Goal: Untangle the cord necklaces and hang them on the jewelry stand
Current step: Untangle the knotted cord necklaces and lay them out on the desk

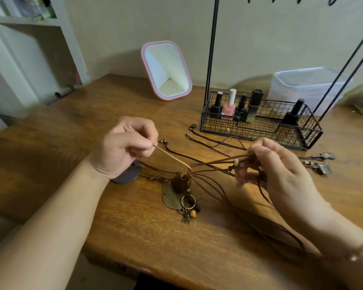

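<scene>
A tangle of brown cord necklaces (210, 178) lies on the wooden table (147, 237), with a leaf-shaped metal pendant (170, 198) and a cluster of beads and rings (189, 204) at its middle. My left hand (124, 147) pinches a tan cord (173, 157) and holds it taut toward the knot. My right hand (279, 172) grips a bunch of brown cords with a pale bead (236, 162). The black wire jewelry stand (211, 49) rises behind, and its mesh basket base (260, 126) sits on the table.
Several nail polish bottles (228, 107) stand in the basket. A pink-framed mirror (166, 70) leans at the back. A clear plastic box (306, 88) sits behind the stand. Thin black cords (210, 139) and metal pendants (321, 164) lie beside the basket. A dark round disc (127, 174) lies under my left wrist.
</scene>
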Tool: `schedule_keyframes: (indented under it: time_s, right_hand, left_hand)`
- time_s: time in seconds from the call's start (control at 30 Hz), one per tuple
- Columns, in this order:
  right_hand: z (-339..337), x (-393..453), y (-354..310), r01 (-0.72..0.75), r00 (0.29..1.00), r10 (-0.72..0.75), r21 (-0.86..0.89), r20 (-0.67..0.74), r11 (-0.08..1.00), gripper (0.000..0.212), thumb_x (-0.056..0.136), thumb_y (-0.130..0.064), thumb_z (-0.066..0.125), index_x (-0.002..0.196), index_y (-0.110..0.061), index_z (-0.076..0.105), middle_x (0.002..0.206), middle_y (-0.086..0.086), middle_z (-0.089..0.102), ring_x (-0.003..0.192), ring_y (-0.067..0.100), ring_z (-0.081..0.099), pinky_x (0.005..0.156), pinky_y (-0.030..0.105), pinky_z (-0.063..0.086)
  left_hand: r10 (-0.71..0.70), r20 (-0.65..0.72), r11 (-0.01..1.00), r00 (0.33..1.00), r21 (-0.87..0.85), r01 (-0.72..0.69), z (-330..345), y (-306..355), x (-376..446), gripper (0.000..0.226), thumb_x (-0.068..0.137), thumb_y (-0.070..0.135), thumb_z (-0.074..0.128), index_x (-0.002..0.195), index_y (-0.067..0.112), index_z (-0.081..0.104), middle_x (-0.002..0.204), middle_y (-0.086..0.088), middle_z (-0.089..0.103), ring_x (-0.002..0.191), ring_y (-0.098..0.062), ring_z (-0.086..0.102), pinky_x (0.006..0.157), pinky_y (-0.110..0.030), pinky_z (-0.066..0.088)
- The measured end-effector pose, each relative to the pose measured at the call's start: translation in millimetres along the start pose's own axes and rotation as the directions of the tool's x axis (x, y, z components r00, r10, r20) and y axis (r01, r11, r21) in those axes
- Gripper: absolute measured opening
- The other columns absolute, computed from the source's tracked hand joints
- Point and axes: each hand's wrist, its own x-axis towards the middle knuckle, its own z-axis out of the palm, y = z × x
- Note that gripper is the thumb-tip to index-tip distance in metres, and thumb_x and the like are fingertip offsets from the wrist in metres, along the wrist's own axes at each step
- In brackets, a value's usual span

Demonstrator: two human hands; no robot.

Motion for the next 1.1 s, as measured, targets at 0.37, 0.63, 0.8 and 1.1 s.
schedule_keyframes:
  time_s: [0.37,0.63,0.8,1.1]
  right_hand:
    - [-1.8,4.7,-10.6,0.036,0.979,0.072,0.511,-0.189,0.859,0.03,0.104,-0.014,0.028,0.087,-0.005,0.051,0.069,0.01,0.062,0.066,0.025,0.063,0.059,0.038,0.054]
    - [-6.6,2.6,-13.0,-0.02,0.996,0.048,0.35,-0.07,0.937,0.039,0.1,-0.02,0.044,0.061,-0.016,0.04,0.046,0.001,0.027,0.046,0.022,0.035,0.054,0.038,0.039]
    - [-13.6,2.5,-12.2,-0.085,0.991,0.061,0.209,0.119,0.974,0.037,0.075,-0.028,0.076,0.055,-0.02,0.046,0.047,-0.001,0.035,0.038,0.016,0.034,0.042,0.025,0.039]
    - [-13.7,-2.5,-21.1,0.137,0.946,0.085,-0.625,0.312,0.769,0.036,0.069,-0.076,0.063,0.082,-0.044,0.075,0.079,-0.03,0.069,0.074,-0.002,0.065,0.058,0.015,0.05]
  left_hand:
    - [0.013,-0.19,0.889,0.982,-0.448,-0.098,-12.0,3.1,-0.5,0.021,0.064,0.026,0.067,0.056,0.016,0.051,0.051,0.006,0.038,0.046,-0.009,0.032,0.046,-0.025,0.022]
    - [0.003,-0.493,0.998,0.87,-0.051,-0.032,-0.3,1.7,2.6,0.026,0.081,0.016,0.042,0.055,0.015,0.04,0.054,-0.001,0.026,0.048,-0.015,0.029,0.05,-0.028,0.023]
    - [-0.066,-0.518,0.987,0.853,-0.16,-0.021,1.8,4.7,1.3,0.027,0.082,0.021,0.039,0.056,0.017,0.037,0.056,0.001,0.027,0.049,-0.014,0.025,0.05,-0.029,0.02]
    - [-0.069,-0.401,0.979,0.913,-0.202,-0.015,10.2,9.9,0.3,0.034,0.097,0.017,0.024,0.066,0.019,0.038,0.061,-0.006,0.062,0.051,-0.021,0.055,0.049,-0.026,0.036]
